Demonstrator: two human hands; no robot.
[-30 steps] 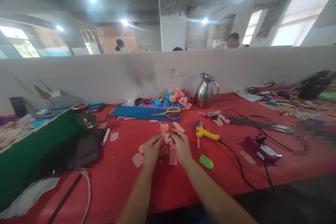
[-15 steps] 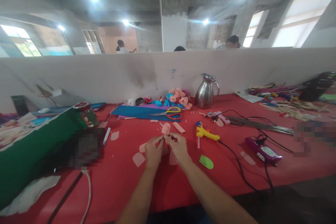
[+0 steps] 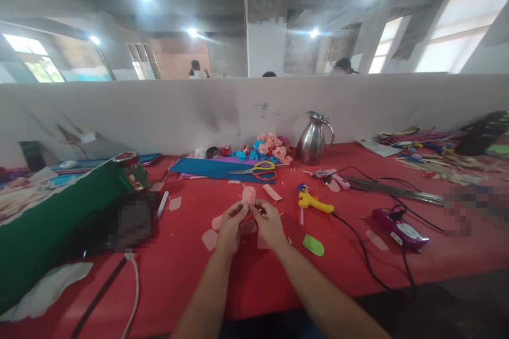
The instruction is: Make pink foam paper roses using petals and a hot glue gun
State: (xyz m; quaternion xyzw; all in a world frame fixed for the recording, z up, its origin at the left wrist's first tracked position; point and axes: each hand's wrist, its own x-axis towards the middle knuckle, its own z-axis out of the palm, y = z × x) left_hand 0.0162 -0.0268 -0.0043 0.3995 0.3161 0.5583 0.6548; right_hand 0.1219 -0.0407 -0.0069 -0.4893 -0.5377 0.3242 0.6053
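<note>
Between my two hands a small pink paper flower point(image 3: 248, 195) stands upright, its petals curled into a bud. My left hand point(image 3: 230, 223) pinches its base from the left. From the right, my right hand point(image 3: 270, 222) has thumb and fingers closed on the same base. What the fingertips cover there is hidden. Around my hands lie pink petal pieces point(image 3: 209, 240) on the red tabletop point(image 3: 254, 286), some partly under my wrists. Just beyond the flower is a pink strip point(image 3: 272, 192).
Right of my hands lie a yellow glue gun point(image 3: 316, 203), a green petal-shaped piece point(image 3: 314, 245) and a purple power strip point(image 3: 401, 229) with cords. Scissors point(image 3: 258, 170) rest on blue sheets point(image 3: 207, 168). Behind are finished flowers point(image 3: 278, 149) and a steel jug point(image 3: 312, 140). A green box point(image 3: 75, 222) stands left.
The flower has turned slightly and tipped a little left between my hands. My left fingers have shifted around its base. Both hands still grip it.
</note>
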